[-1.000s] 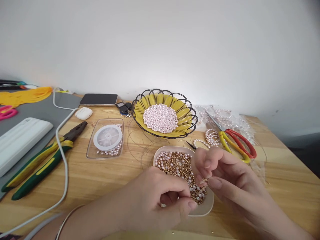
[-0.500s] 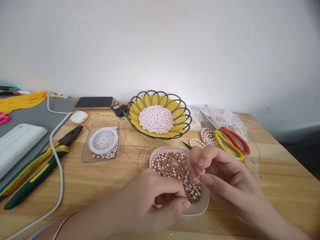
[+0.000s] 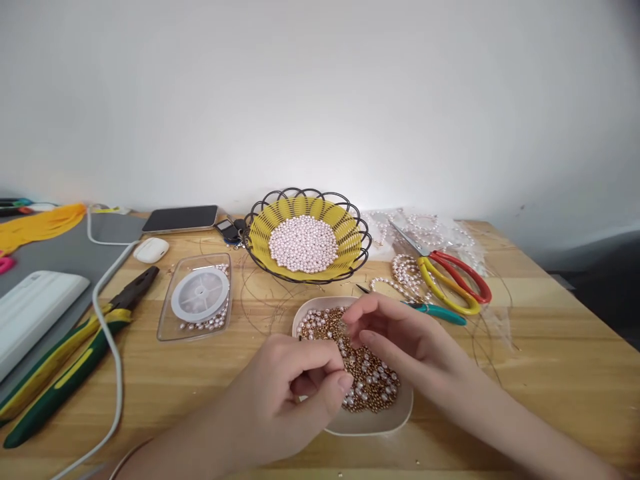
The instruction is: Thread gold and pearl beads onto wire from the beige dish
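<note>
My left hand [image 3: 305, 393] hovers over the near left part of a pale dish [image 3: 370, 427], thumb and forefinger pinched together. Whatever sits in that pinch is too small to make out. Over the dish's right side is my right hand [image 3: 405, 340], its fingers curled with a gap between thumb and forefinger. Its fingertips hang just above the beads, and I see nothing clear between them. Gold and pearl-pink beads [image 3: 373, 380] fill the dish. Behind it stands a yellow woven basket [image 3: 345, 233] with a looped black rim, holding pearl-pink beads [image 3: 304, 243].
Red-and-yellow-handled scissors [image 3: 450, 283], teal-handled pliers [image 3: 440, 312] and bead strands [image 3: 407, 273] lie right. To the left are a clear box [image 3: 165, 327] with a spool [image 3: 200, 293], green-yellow pliers [image 3: 75, 360], a white cable [image 3: 117, 360], a phone [image 3: 180, 219] and a white power bank [image 3: 40, 313].
My right hand has moved left and down toward the beads, its fingertips parting. The left hand stays pinched. The view has shifted slightly, uncovering the teal pliers.
</note>
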Tool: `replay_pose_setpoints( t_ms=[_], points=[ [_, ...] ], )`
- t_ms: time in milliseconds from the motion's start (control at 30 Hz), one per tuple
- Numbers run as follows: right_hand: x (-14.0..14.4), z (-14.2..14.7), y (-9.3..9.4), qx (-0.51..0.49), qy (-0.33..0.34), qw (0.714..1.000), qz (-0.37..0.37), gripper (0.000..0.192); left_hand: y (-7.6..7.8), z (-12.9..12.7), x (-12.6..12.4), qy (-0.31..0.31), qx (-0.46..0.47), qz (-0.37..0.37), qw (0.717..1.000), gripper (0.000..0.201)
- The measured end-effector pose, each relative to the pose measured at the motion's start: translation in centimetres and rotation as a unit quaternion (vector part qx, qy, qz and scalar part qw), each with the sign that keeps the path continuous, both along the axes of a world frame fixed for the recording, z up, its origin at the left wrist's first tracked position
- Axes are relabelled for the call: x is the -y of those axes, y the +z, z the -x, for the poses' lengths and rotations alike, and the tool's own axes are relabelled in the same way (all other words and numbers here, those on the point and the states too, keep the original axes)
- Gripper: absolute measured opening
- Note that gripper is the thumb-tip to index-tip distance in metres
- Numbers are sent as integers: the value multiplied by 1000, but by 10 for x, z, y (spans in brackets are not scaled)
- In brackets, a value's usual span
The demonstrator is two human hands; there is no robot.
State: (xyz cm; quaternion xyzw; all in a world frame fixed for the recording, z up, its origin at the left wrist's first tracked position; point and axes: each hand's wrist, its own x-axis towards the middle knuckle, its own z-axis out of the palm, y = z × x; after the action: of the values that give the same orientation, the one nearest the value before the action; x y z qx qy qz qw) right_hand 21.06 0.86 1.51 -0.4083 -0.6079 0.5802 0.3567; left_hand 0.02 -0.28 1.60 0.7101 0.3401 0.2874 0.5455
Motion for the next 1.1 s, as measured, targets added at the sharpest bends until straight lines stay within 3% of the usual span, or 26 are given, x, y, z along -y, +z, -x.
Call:
replay_pose_setpoints(
  t_ms=[233,400,467,600,833,1100],
  points=[
    [6,1,2,54,75,996,-9,15,-1,1,-1,6,-6,-16,1000,32],
    [5,1,2,64,80,990,-102,17,-2,2,-1,10,-13,-15,1000,33],
    [6,0,2,64,75,989,-107,16,-4,2,-1,9,-10,-14,1000,33],
    [10,-1,5,45,72,995,-58,12,-6,3,-1,0,1,-16,1000,30],
    [9,2,4,-47,128,987,79,8,-5,3,0,-11,1,-20,1000,29],
    [6,-2,1,-82,143,977,136,12,-3,1,-1,-18,7,-23,1000,24]
  ],
)
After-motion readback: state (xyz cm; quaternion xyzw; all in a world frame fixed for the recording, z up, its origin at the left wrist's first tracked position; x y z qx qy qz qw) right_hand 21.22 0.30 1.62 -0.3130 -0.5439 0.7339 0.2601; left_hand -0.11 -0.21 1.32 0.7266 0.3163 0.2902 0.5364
